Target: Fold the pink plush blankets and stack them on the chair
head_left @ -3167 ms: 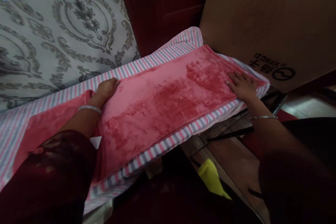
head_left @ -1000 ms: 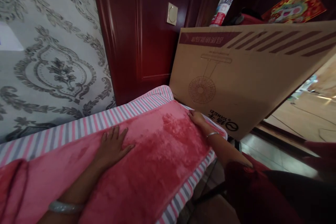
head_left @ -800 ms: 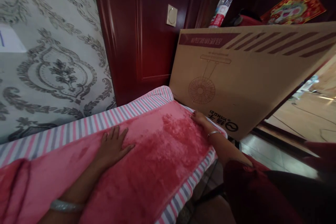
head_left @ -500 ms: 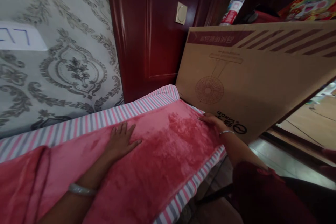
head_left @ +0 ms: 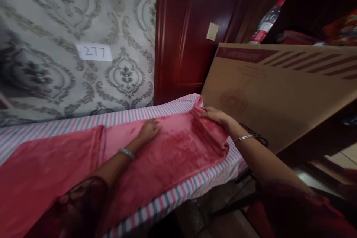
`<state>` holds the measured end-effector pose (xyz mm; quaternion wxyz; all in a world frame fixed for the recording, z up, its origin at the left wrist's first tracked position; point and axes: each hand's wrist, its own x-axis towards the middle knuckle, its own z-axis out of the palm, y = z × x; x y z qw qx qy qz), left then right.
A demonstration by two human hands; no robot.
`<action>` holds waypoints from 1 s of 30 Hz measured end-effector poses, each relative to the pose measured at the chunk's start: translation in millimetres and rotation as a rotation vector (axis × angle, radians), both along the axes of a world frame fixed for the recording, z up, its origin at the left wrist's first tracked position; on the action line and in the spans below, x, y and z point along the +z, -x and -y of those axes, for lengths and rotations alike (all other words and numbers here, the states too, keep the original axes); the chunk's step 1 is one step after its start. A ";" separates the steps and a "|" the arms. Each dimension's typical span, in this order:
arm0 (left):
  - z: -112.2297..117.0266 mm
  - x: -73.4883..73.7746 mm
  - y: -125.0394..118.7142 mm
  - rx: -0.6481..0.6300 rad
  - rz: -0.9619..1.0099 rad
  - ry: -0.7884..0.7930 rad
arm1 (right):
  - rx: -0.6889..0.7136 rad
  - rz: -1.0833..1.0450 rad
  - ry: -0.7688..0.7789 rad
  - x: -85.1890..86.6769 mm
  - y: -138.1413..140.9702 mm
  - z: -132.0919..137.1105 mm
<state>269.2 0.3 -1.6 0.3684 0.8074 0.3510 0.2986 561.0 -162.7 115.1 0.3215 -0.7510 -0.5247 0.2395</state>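
A red-pink plush blanket [head_left: 167, 156] lies along a narrow surface covered by a striped cloth [head_left: 178, 193] in pink, grey and white. At its left part the blanket is doubled over, with a thick folded edge. My left hand [head_left: 150, 131] rests on the blanket's middle, not gripping it, its fingers slightly bent. At the right end, my right hand [head_left: 214, 116] grips the blanket's edge, which is raised and curled inward. Part of that hand's fingers is hidden in the plush folds.
Beyond the right end stands a large cardboard box [head_left: 292, 89], with a plastic bottle [head_left: 266, 24] behind its top edge. A patterned wall [head_left: 122, 41] bearing a paper marked 277 [head_left: 94, 52] and a dark red door panel [head_left: 184, 37] border the far side.
My right hand has lifted the blanket's right end, which lay flat before, and begun turning it inward. My left hand's spread fingers have drawn closer together. The view has shifted left.
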 end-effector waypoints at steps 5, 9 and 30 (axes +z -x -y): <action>19.2 13.8 26.0 -0.062 0.201 0.526 | 0.311 0.334 -0.027 -24.0 131.7 -15.9; 33.5 8.1 48.3 -0.074 0.519 0.835 | 0.413 0.476 0.103 -70.2 227.0 5.3; 7.2 25.3 121.3 0.480 0.325 0.466 | 0.398 0.630 -0.216 -108.2 347.2 59.4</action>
